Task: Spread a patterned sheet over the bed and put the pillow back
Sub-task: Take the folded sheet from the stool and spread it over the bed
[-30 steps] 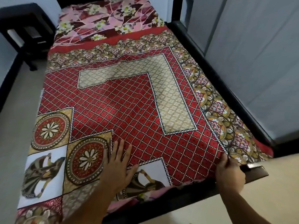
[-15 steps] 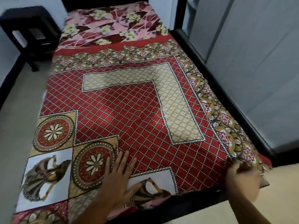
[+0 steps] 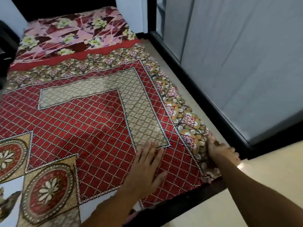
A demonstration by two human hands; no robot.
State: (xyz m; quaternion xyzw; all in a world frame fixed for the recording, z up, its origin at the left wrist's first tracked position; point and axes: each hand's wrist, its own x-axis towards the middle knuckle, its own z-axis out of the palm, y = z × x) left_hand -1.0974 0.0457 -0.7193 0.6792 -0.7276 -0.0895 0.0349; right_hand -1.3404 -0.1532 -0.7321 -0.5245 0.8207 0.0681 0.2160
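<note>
Hands are working the sheet [image 3: 91, 128]: left hand [image 3: 146, 171] lying open, flat, pinning it, while right hand [image 3: 221, 153] is gripping its edge, probably for tucking.

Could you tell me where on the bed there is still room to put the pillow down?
The far end is free: pink floral fabric beyond the patterned sheet. The sheet's middle also lies open. The near corner is crowded by the left hand and right hand.
</note>
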